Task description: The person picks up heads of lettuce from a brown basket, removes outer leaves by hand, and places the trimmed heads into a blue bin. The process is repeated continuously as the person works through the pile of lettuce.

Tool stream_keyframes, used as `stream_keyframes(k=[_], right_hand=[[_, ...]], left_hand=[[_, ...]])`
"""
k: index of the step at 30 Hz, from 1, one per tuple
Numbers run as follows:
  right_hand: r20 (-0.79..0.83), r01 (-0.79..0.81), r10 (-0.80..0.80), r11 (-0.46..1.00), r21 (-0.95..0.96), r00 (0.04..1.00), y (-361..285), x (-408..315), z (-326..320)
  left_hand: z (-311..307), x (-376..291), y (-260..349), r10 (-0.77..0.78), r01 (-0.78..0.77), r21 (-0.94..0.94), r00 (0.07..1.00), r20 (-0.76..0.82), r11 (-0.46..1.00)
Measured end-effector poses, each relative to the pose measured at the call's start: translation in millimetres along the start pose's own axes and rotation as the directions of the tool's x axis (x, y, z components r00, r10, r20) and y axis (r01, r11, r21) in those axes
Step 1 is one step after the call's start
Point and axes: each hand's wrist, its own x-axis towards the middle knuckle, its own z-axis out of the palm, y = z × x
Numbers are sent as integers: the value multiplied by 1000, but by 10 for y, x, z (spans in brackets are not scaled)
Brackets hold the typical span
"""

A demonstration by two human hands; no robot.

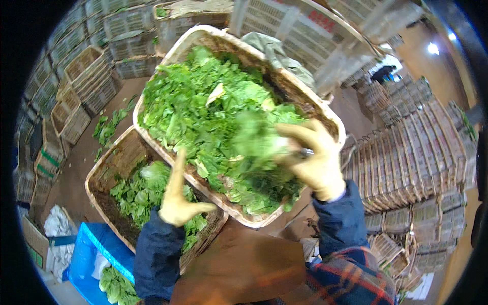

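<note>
A large dirty plastic crate [331, 110] lies before me, heaped with loose green lettuce leaves [190, 103]. My right hand [316, 160], in a yellow glove, is over its right end, with a blurred leafy lettuce [253, 135] at its fingertips; a small shiny thing [307, 151], too unclear to name, shows by the fingers. My left hand [181, 198], gloved too, has thumb and fingers spread and holds nothing; it is over a second, lower crate [110, 164] with lettuce [146, 187] inside.
A blue plastic-lined container [82, 248] with lettuce stands at lower left. Stacked crates [129, 30] line the upper left, and strapped crate stacks [411, 156] stand at right. Grey-green cloth [282, 57] hangs over the main crate's far rim. Loose leaves [112, 124] lie on the floor.
</note>
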Motion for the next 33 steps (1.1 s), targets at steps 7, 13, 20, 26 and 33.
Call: stream_keyframes(k=[7,13,20,26,33], right_hand=[[189,16,-45,988,155,981,-978,204,851],[561,-453,-176,422,785,809,-773,28,1767],[674,-42,-392,846,531,627,-635,-714,2241],[739,375,-429,892,254,519,-1013,-761,2123],[674,451,-419,881,141,608,-1302,-868,2335]], left_hand=[[159,484,687,-83,55,-178,985,-150,982],[-734,-1039,142,-304,195,-346,907,-293,918],[-902,-2213,-112,-610,530,-369,780,-139,763],[-719,-2390,-127,-650,487,-541,744,-153,685],[-661,-2328,-157,-630,463,-578,768,-117,672]])
